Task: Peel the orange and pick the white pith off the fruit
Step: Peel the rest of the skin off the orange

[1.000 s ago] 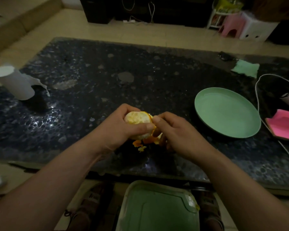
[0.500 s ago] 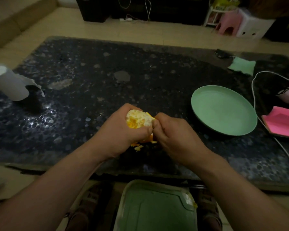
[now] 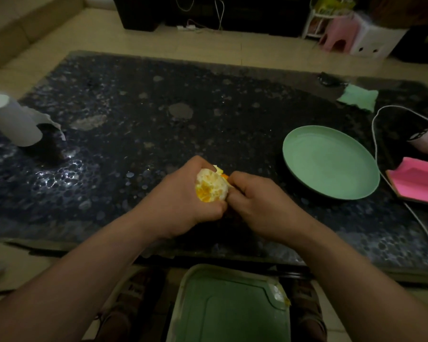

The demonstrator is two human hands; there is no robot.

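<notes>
Dark speckled table (image 3: 208, 107) spreads wide beyond and left of both grips, its near edge under the wrists. A green bin (image 3: 232, 314) sits below and a green plate (image 3: 331, 164) to the right. The left grip (image 3: 183, 196) is curled around the orange (image 3: 211, 187), which is roundish with its peeled face up. The right grip (image 3: 255, 201) pinches peel (image 3: 223, 176) at its right side.

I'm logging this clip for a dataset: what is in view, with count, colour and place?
table: one, dark pebbled, centre
plate: one, green, table right
paper roll: one, white, table left
cloth: one, green, table far right
cable: one, white, right of plate
tray: one, pink, table right edge
bin: one, green, floor, near edge
stools: two, pink and white, floor far right
orange: one, mostly peeled, in left hand
peel: one bit, orange, beside right hand
left hand: one, grips orange
right hand: one, pinches peel
</notes>
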